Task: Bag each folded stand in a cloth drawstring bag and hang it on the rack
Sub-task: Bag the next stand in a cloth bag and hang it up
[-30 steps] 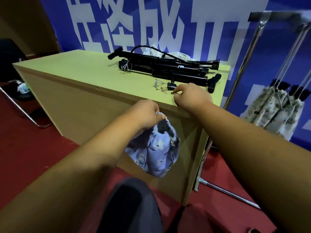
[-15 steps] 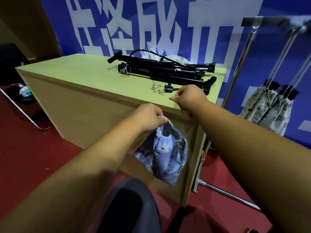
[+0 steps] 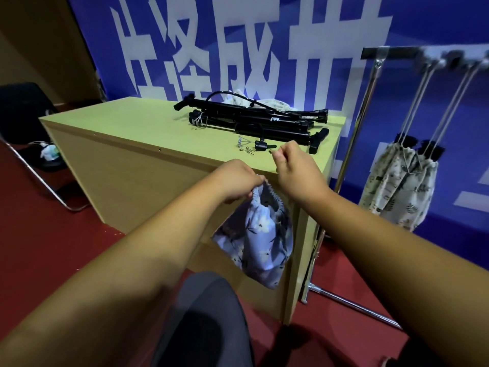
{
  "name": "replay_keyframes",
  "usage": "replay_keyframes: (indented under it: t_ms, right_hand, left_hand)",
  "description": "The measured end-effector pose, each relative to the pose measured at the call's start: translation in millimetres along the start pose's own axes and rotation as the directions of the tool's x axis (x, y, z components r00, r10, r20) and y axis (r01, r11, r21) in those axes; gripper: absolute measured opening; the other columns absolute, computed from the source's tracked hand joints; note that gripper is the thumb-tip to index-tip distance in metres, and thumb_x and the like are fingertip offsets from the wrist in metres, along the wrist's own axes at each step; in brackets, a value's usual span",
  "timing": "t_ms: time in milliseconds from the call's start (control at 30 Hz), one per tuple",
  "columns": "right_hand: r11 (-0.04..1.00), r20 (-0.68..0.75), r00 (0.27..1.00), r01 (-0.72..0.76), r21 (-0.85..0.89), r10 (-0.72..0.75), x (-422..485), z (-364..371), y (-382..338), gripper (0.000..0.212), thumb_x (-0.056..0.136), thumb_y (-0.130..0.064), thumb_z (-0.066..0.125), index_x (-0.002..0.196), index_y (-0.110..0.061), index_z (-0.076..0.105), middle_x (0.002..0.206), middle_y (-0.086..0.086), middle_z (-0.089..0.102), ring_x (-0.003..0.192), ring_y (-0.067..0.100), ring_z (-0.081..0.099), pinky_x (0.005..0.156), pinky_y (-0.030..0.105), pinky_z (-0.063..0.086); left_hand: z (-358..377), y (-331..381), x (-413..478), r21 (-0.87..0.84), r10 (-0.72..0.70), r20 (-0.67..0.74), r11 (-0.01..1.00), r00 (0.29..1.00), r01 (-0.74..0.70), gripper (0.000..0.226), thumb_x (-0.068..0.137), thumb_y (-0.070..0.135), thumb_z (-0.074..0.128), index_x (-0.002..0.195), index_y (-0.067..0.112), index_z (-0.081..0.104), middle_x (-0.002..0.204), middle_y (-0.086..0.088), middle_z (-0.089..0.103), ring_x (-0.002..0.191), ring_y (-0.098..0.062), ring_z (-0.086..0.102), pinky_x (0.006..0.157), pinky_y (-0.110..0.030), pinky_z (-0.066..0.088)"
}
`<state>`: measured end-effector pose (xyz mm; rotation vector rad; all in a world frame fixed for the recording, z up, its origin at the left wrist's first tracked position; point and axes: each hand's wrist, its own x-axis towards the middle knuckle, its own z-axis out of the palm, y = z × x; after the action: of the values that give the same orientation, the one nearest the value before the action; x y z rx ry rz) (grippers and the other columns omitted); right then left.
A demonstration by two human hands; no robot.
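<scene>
Black folded metal stands [image 3: 264,123] lie on the pale wooden table's [image 3: 127,123] far right; the steel rack [image 3: 397,52] stands right of it.

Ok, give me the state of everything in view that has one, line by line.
left hand: grips the blue bag by its gathered rim.
blue bag: hangs from that hand, mouth partly open.
right hand: fingers pinch a small item, too small to identify.
stands: folded, lying unbagged on the table.
pale bags: filled, hung on the rack.
screws: loose on the table.
</scene>
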<state>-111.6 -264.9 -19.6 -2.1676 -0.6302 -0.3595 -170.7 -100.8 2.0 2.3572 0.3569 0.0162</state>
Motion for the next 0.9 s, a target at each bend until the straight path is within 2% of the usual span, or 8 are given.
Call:
replay_keyframes:
  t_ms: [100,167,233,400,567,700,800,900]
  right_hand:
    - [0.991,0.086,0.996,-0.022,0.134,0.010,-27,-6,-1,0.023,0.114,-0.039,0.045,0.107,-0.018,0.052,0.088,0.001,0.073,0.077,0.014,0.072,0.073,0.042,0.058]
    - [0.995,0.128,0.992,-0.028,0.094,0.016,-40,-12,3,0.024,0.114,-0.040,0.045,0.110,-0.018,0.054,0.100,0.002,0.074,0.089,0.021,0.071,0.082,0.047,0.059]
    - [1.000,0.167,0.986,0.005,-0.012,-0.003,-49,-21,7,0.026,0.114,-0.041,0.044,0.112,-0.017,0.053,0.102,0.006,0.071,0.092,0.027,0.066,0.081,0.047,0.056]
    - [0.945,0.239,0.970,0.110,-0.309,-0.035,-65,-44,18,0.026,0.113,-0.050,0.040,0.104,-0.026,0.044,0.082,-0.003,0.054,0.073,0.024,0.052,0.056,0.039,0.032]
    - [0.923,0.353,0.935,0.109,-0.369,0.031,-70,-67,32,0.022,0.111,-0.043,0.049,0.100,-0.024,0.050,0.086,0.000,0.058,0.083,0.030,0.059,0.069,0.044,0.049]
    - [0.902,0.381,0.918,0.069,-0.427,0.111,-76,-85,45,0.021,0.109,-0.038,0.055,0.095,-0.022,0.059,0.085,0.000,0.062,0.091,0.031,0.063,0.074,0.041,0.049]
    - [0.904,0.411,0.899,0.043,-0.425,0.150,-83,-97,58,0.023,0.108,-0.033,0.055,0.116,-0.022,0.073,0.108,-0.001,0.075,0.107,0.026,0.068,0.084,0.035,0.052]
    - [0.904,0.390,0.895,-0.032,-0.426,0.216,-87,-107,69,0.036,0.107,-0.042,0.057,0.139,-0.029,0.069,0.127,0.002,0.074,0.116,0.026,0.067,0.087,0.032,0.049]
  left_hand:
    - [9,10,-4,-0.158,-0.054,0.015,0.986,0.998,0.056,0.037,0.094,0.039,0.066,0.078,0.006,0.071,0.063,-0.007,0.056,0.042,-0.018,0.033,0.048,-0.023,0.027]
    - [16,18,-8,-0.267,-0.067,0.024,0.961,0.997,0.071,0.027,0.100,0.030,0.063,0.081,0.010,0.067,0.058,-0.003,0.052,0.039,-0.016,0.031,0.046,-0.021,0.025]
    - [23,26,-11,-0.298,-0.070,0.007,0.952,0.998,0.069,0.024,0.102,0.026,0.061,0.084,0.011,0.065,0.059,-0.002,0.052,0.039,-0.015,0.033,0.045,-0.020,0.026]
    - [40,39,-19,-0.204,-0.028,-0.033,0.979,0.999,0.021,0.031,0.101,0.029,0.062,0.078,0.010,0.068,0.064,-0.008,0.056,0.042,-0.019,0.038,0.047,-0.022,0.031]
    - [58,49,-23,-0.107,0.079,-0.010,0.991,0.997,-0.079,0.039,0.098,0.038,0.066,0.092,0.000,0.076,0.069,-0.011,0.059,0.056,-0.022,0.043,0.050,-0.024,0.030]
    - [77,63,-32,-0.013,0.176,0.031,0.984,0.984,-0.175,0.037,0.100,0.039,0.067,0.094,0.004,0.077,0.069,-0.008,0.062,0.048,-0.021,0.041,0.046,-0.021,0.028]
    - [91,73,-36,0.035,0.216,0.054,0.975,0.975,-0.218,0.038,0.101,0.040,0.067,0.089,0.005,0.076,0.069,-0.007,0.065,0.043,-0.016,0.043,0.045,-0.020,0.028]
    - [106,79,-34,0.057,0.249,0.066,0.966,0.966,-0.252,0.038,0.100,0.039,0.067,0.083,0.005,0.074,0.072,-0.014,0.070,0.057,-0.023,0.054,0.055,-0.027,0.037]
